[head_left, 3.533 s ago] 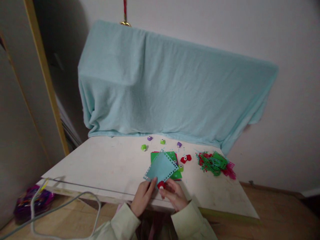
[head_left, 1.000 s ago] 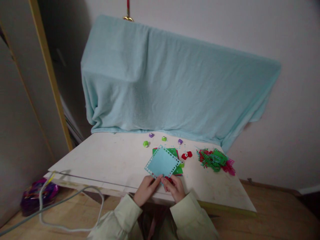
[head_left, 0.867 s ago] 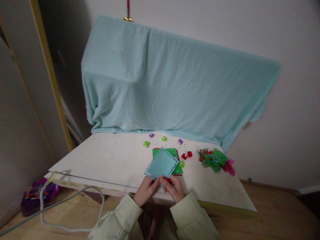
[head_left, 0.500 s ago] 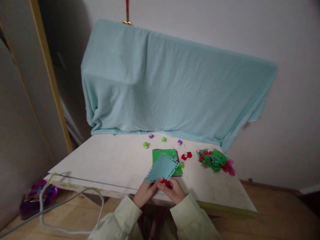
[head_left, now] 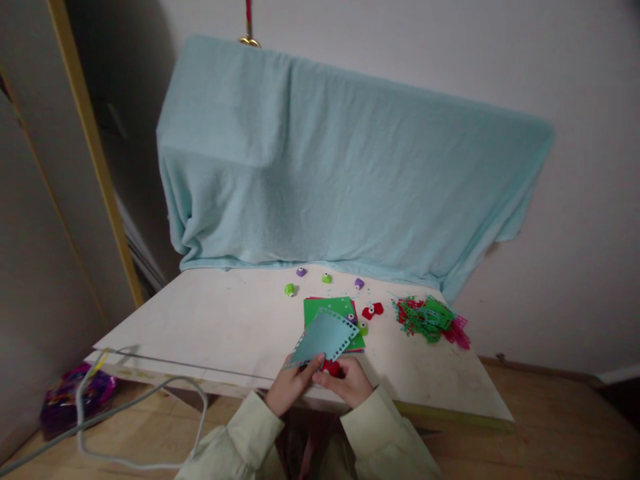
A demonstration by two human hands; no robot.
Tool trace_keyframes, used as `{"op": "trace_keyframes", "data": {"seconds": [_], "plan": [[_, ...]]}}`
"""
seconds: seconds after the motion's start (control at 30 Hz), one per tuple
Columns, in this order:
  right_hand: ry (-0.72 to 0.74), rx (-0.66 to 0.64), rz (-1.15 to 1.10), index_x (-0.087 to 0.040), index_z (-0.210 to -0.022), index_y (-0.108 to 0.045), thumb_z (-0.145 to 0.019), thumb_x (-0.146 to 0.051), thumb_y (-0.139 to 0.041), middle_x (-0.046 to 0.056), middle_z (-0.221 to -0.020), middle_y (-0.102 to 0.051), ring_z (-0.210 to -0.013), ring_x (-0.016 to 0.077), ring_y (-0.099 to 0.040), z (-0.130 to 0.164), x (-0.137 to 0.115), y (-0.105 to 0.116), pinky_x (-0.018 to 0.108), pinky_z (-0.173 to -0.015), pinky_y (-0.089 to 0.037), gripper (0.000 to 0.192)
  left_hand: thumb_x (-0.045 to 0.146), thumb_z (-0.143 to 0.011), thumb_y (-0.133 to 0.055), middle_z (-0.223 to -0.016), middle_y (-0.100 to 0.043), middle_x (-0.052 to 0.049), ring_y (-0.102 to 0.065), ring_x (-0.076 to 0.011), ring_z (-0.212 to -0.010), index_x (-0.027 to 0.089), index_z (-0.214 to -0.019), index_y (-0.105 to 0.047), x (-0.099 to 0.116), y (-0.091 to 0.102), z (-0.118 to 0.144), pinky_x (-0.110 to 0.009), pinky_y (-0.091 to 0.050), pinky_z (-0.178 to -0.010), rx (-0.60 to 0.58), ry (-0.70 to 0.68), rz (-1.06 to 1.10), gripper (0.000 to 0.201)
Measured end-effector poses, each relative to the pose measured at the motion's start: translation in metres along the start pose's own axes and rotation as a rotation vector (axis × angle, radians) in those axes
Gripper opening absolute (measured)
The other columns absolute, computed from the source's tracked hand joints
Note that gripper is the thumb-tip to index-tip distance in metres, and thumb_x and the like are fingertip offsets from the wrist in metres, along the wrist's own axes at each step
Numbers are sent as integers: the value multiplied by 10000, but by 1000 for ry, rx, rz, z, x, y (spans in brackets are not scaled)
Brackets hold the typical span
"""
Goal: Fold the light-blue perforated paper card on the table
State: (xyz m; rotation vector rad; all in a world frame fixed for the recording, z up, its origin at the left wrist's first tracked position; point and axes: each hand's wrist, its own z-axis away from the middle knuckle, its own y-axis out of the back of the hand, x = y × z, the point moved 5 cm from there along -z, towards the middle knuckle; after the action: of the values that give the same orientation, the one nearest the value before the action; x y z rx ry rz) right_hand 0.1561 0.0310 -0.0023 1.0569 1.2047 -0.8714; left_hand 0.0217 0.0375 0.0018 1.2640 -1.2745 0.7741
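My left hand (head_left: 291,385) is closed on a light blue sheet of paper (head_left: 320,338) with punched holes along its edges. The sheet is tilted over a stack of green and red paper (head_left: 320,307). In my right hand (head_left: 350,381) is a small red paper punch (head_left: 330,367), at the sheet's near corner; the fingers partly cover it. Whether its jaws are on the paper I cannot tell. Beyond the sheet, another red punch with eyes (head_left: 373,311) lies on the table. A green punch (head_left: 363,329) and a purple punch (head_left: 351,319) sit at the stack's right edge.
Several more green and purple punches (head_left: 327,278) lie toward the back of the white table (head_left: 200,320). A heap of cut paper scraps (head_left: 430,320) is at the right. Behind hangs a light blue cloth (head_left: 350,167). A cable (head_left: 145,390) loops past the table's left front edge.
Both hands have stayed nearly in place. The red punch shows a little more between my fingers, and the blue sheet has shifted slightly. The view has moved a little.
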Motion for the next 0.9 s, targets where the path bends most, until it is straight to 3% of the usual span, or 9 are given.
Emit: {"op": "trace_keyframes", "data": {"seconds": [0.23, 0.37, 0.5, 0.67, 0.77, 0.9], "plan": [[37, 70, 188, -137, -544, -561, -792, -440, -591, -33, -483, -442, -481, 93, -372, 9, -5, -2, 232, -477, -260, 392, 357, -855, -514, -848, -722, -16, -586, -235, -989, 185, -938, -699, -9, -2, 1, -364, -367, -977, 18, 39, 33, 266], [88, 143, 239, -157, -489, -469, -811, -448, -558, -44, -467, -364, -480, 90, -328, 11, -11, -3, 238, -476, -237, 443, 365, -849, -522, -883, -718, -26, -549, -243, -1074, 191, -952, -691, -13, -2, 3, -392, -317, -1024, 40, 48, 48, 264], [105, 178, 121, -160, -558, -483, -797, -491, -552, -43, -519, -346, -514, 98, -312, 8, -11, -1, 235, -477, -244, 414, 370, -828, -552, -908, -713, -43, -546, -247, -1086, 175, -979, -676, -11, 0, 4, -399, -302, -1039, 55, 42, 73, 276], [77, 63, -105, -155, -753, -549, -735, -488, -644, -45, -587, -394, -520, 91, -333, 10, -10, -2, 216, -470, -283, 346, 396, -808, -573, -963, -698, -67, -574, -249, -1032, 154, -967, -666, -9, 2, 4, -395, -338, -1014, 86, 78, 123, 304], [16, 15, -182, -155, -769, -551, -763, -513, -607, -52, -551, -403, -460, 78, -332, 13, -5, 0, 208, -427, -275, 363, 419, -823, -544, -948, -697, -75, -562, -248, -1041, 136, -951, -660, -8, 2, 4, -403, -334, -1015, 108, 94, 146, 331], [11, 75, -239, -143, -713, -555, -812, -565, -507, -36, -508, -431, -422, 81, -368, 12, -4, 7, 214, -410, -277, 436, 414, -843, -522, -967, -687, -85, -549, -243, -1056, 120, -960, -652, -3, 4, 4, -408, -298, -1040, 123, 90, 136, 342]]}}
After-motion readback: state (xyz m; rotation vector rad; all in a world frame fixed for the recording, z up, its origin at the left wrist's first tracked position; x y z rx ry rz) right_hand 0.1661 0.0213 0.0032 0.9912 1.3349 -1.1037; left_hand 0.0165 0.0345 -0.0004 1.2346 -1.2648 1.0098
